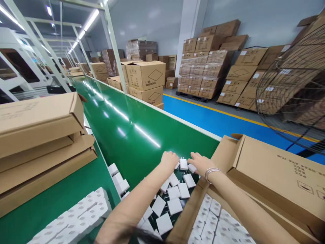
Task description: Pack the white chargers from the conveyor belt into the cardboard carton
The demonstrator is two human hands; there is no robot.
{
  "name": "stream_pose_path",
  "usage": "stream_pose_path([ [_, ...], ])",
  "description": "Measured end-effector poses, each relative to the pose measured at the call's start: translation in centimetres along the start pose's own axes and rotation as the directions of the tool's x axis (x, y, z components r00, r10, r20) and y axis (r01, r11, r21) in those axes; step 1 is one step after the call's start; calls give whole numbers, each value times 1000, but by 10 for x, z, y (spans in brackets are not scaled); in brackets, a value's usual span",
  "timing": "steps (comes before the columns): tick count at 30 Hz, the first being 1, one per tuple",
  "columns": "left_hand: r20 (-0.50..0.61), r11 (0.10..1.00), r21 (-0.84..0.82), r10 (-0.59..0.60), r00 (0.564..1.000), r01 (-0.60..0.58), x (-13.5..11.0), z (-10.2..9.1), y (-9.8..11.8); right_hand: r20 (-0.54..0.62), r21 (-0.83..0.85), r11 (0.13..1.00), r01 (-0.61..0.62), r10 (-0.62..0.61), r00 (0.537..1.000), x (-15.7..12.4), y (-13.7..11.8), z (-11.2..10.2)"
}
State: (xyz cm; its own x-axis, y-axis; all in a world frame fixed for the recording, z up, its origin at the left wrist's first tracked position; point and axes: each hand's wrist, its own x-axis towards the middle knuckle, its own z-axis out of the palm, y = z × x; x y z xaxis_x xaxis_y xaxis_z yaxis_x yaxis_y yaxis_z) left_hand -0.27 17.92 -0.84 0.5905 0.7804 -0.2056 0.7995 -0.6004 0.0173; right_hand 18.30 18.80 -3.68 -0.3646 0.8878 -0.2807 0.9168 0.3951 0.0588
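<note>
My left hand [169, 162] reaches over the green conveyor belt [142, 135] with its fingers curled down around a white charger plug [177, 166], mostly hidden by the hand. To its right, my right hand [201, 165] has its fingers apart above another white charger plug [192, 168] and seems to touch it. Between the hands a charger plug [183, 164] stands with its pins up. Several more loose plugs [174, 192] lie scattered nearer me. Under my right forearm, an open carton [186, 217] holds rows of white plugs [207, 217].
A block of stacked white plugs [76, 213] sits at the lower left, near flattened cartons [40, 125]. Another carton [276, 173] stands at the right. Beyond the belt are a caged fan [291, 78], stacked boxes [146, 79] and a blue floor [188, 110].
</note>
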Motion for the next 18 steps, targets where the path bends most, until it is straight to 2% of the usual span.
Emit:
stream_pose_path([
  [3, -39, 999, 33, 36, 999, -35, -9, -5, 6, -35, 3, 1000, -4, 4, 999, 0, 0, -10],
  [7, -42, 987, 21, 163, 986, -162, -14, 3, 38, -50, 26, 990, -140, 141, 989, -3, 5, -30],
  [11, -28, 980, -16, 198, 980, -199, -10, 11, 64, -1, 66, 964, -256, 257, 966, -3, -2, -42],
  [14, -17, 986, -54, 160, 987, -160, -11, 6, 62, 106, 104, 925, -365, 355, 929, 1, -12, -40],
  [18, 43, 995, -93, -19, 999, 22, -27, -11, 40, 279, 178, 857, -483, 427, 860, 15, -30, -33],
])
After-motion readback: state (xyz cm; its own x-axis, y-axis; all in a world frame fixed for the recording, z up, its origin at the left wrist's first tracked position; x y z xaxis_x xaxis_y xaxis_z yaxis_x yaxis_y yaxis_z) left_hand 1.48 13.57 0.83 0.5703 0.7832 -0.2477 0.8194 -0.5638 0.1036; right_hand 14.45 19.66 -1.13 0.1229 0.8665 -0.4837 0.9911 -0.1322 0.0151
